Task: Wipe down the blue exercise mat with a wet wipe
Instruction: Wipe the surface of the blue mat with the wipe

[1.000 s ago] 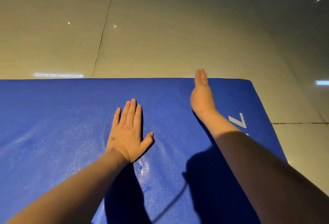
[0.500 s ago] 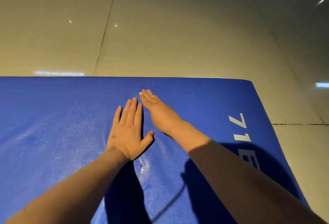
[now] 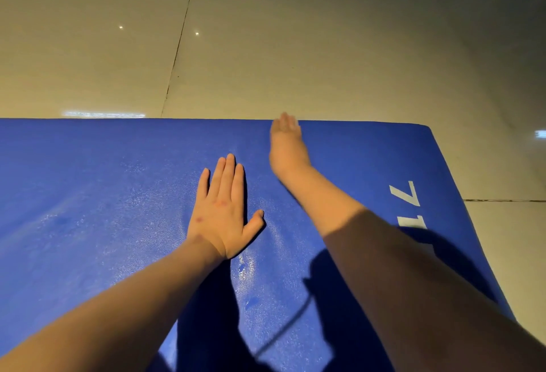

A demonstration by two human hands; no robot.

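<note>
The blue exercise mat (image 3: 97, 209) lies on the floor and fills the lower part of the view, its surface glistening in patches. My left hand (image 3: 223, 212) rests flat on the mat near its middle, fingers straight and together. My right hand (image 3: 285, 144) reaches out to the mat's far edge, fingers stretched flat and blurred by motion. A faint pale smear at its fingertips may be the wet wipe (image 3: 293, 125); most of it is hidden under the hand.
Pale glossy floor tiles (image 3: 295, 46) with dark joints surround the mat at the back and right. White lettering (image 3: 407, 197) runs along the mat's right side. My arms cast dark shadows on the near part of the mat.
My right hand slid left until it was beside my left hand, then moved back out to the mat's far edge. My left hand stayed flat in place.
</note>
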